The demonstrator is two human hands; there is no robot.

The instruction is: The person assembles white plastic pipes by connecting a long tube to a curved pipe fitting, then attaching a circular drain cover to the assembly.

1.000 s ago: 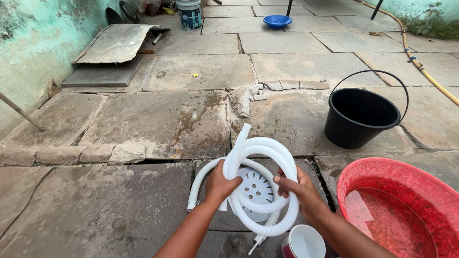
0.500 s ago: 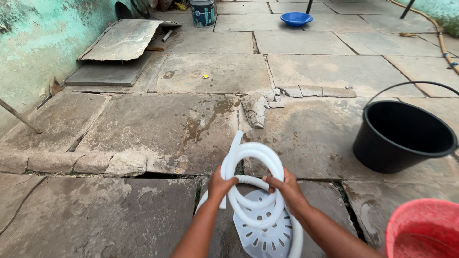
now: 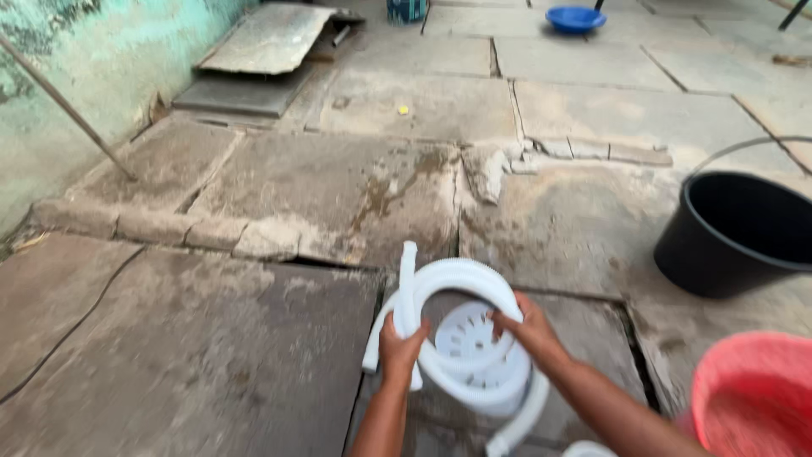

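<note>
view swung left since a second ago; the red tub [image 3: 753,398] now sits at the right edge. both hands, left hand [image 3: 400,349] and right hand [image 3: 529,332], still grip the coiled white hose [image 3: 461,279] low over the stone floor [image 3: 211,355], near centre.

Coiled hose [image 3: 461,279] centre foreground, round perforated piece [image 3: 470,338] inside its loop. Bucket [image 3: 737,233] to its right; tub [image 3: 753,398] nearer, right corner. Basin [image 3: 575,19] and slab [image 3: 269,38] far behind.
</note>
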